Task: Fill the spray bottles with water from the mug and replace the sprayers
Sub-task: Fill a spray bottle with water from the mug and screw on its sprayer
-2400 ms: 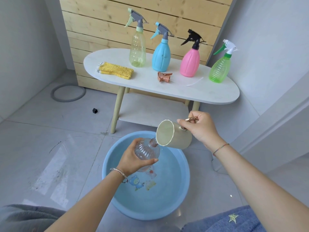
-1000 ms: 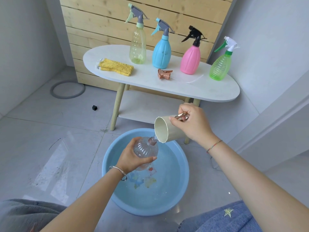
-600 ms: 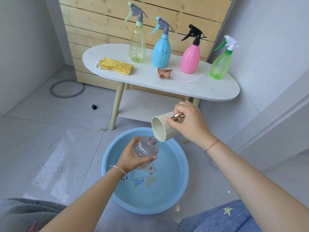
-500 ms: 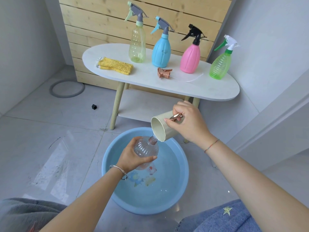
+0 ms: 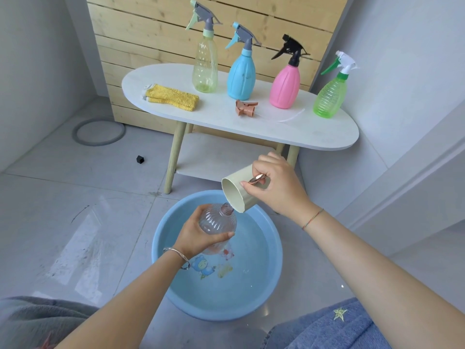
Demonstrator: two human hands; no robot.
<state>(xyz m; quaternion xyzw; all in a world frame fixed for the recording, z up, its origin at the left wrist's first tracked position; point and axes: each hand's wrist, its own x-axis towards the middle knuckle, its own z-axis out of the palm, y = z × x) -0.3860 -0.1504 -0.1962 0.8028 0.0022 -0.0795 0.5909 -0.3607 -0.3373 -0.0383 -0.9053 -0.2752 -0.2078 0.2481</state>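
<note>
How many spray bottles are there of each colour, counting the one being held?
Yellow bottle: 1
Blue bottle: 1
Pink bottle: 1
Green bottle: 1
Clear bottle, held in the left hand: 1
Total: 5

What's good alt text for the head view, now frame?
Over a blue basin on the floor, the right hand tips a cream mug at the open neck of a clear bottle held by the left hand. Behind, a white table holds four capped spray bottles, a loose sprayer and a yellow cloth.
</note>
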